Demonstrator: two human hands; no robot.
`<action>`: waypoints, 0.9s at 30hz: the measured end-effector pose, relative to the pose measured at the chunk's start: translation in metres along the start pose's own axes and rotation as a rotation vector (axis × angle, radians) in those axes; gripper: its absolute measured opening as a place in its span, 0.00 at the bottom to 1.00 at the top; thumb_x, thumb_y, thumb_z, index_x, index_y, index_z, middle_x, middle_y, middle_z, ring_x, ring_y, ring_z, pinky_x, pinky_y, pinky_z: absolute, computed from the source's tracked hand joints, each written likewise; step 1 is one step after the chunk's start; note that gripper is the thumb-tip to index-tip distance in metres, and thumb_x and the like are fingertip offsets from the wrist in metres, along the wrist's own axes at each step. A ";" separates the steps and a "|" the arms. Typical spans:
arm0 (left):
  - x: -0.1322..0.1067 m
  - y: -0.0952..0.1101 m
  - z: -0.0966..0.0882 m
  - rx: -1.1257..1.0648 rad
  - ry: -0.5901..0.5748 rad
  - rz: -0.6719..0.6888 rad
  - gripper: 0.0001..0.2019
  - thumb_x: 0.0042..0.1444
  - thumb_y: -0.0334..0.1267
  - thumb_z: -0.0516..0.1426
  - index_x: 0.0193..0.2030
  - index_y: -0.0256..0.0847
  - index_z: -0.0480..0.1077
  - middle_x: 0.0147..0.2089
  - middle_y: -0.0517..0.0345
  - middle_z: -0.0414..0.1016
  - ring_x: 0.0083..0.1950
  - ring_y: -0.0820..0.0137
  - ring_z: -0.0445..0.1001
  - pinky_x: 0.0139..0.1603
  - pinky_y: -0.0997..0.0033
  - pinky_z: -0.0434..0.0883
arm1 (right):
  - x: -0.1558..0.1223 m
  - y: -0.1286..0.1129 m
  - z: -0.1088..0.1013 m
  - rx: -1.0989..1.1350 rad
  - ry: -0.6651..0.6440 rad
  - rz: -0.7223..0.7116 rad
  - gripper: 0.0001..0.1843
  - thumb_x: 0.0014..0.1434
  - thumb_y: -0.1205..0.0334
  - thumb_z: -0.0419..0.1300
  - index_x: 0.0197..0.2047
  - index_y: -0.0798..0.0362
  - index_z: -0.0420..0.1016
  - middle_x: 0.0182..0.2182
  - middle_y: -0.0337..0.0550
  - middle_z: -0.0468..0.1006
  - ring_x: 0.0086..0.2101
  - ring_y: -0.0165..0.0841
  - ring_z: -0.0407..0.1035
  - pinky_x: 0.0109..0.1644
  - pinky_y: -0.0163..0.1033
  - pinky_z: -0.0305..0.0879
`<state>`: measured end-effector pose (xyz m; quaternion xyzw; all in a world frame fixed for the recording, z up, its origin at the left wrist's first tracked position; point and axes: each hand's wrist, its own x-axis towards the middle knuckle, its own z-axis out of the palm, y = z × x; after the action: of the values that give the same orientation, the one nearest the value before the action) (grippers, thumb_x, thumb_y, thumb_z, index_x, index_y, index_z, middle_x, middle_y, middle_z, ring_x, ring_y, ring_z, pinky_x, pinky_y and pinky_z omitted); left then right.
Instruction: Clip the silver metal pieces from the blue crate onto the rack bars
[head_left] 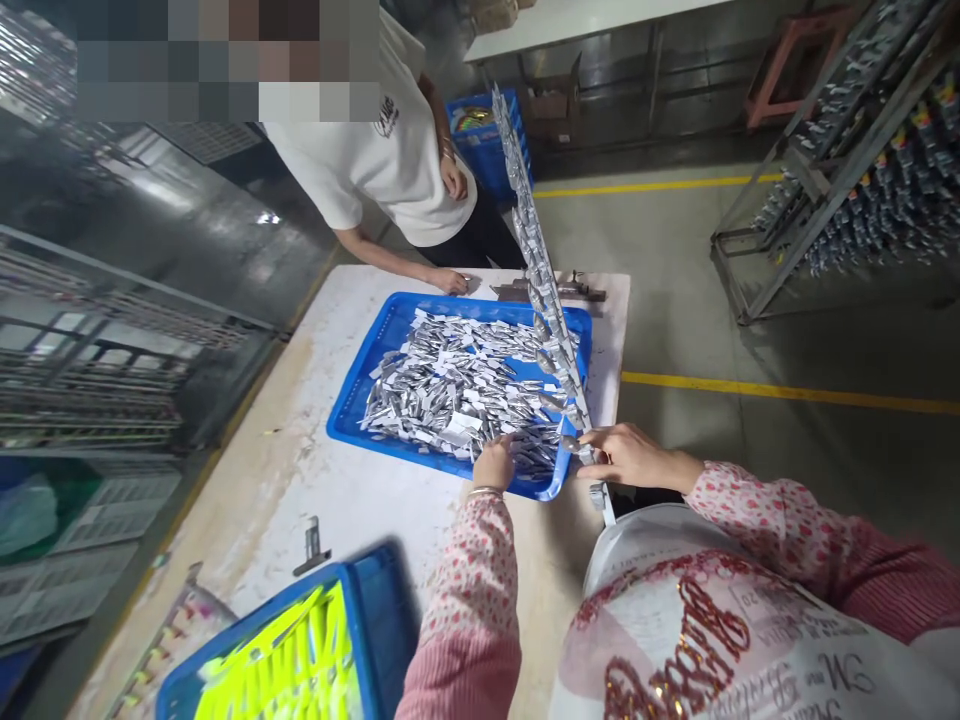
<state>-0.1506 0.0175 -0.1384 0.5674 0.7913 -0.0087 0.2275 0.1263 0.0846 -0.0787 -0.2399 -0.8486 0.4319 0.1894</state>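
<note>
My left hand [495, 463] reaches over the near edge of the blue tray [346, 428], fingers curled down among small silver lure bodies [427, 375] with white tabs. Its fingertips are partly hidden, so what they pinch is unclear. To the right, my right hand [637, 458] has thumb and fingers closed around a silver lure body [571, 443] at the lower end of a long, narrow metal strip [551, 290]. Several similar lure bodies line that strip, which slants up and away across the tray's right side. The strip's lower end rests near my apron.
A co-worker in a white shirt [405, 170] stands across the table [281, 440], one hand on its far edge by a metal fixture [585, 290]. A blue bin [382, 610] of bright yellow pieces [285, 660] stands near left. Loaded racks [817, 190] flank both sides.
</note>
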 end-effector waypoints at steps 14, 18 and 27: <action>-0.046 0.009 -0.050 -0.096 0.192 0.055 0.12 0.62 0.40 0.49 0.40 0.37 0.71 0.36 0.50 0.77 0.37 0.67 0.75 0.41 0.71 0.68 | -0.020 -0.004 -0.021 0.256 0.223 0.039 0.19 0.58 0.53 0.60 0.48 0.56 0.71 0.34 0.44 0.78 0.26 0.27 0.69 0.28 0.31 0.63; -0.105 0.040 -0.090 -0.497 0.414 0.175 0.12 0.60 0.45 0.52 0.36 0.38 0.69 0.31 0.56 0.74 0.31 0.70 0.72 0.33 0.74 0.68 | -0.028 -0.044 -0.044 0.258 0.349 -0.149 0.18 0.59 0.53 0.61 0.49 0.55 0.69 0.32 0.44 0.79 0.23 0.26 0.66 0.28 0.32 0.64; -0.171 0.126 -0.083 -1.380 0.061 0.480 0.20 0.48 0.54 0.62 0.19 0.40 0.67 0.19 0.57 0.68 0.20 0.73 0.65 0.22 0.73 0.63 | -0.026 -0.094 -0.035 0.841 -0.148 -0.186 0.17 0.63 0.50 0.56 0.41 0.58 0.72 0.22 0.39 0.75 0.20 0.24 0.68 0.22 0.27 0.65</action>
<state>-0.0229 -0.0683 0.0299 0.4527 0.4763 0.5580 0.5068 0.1429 0.0447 0.0154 -0.0329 -0.6282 0.7371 0.2471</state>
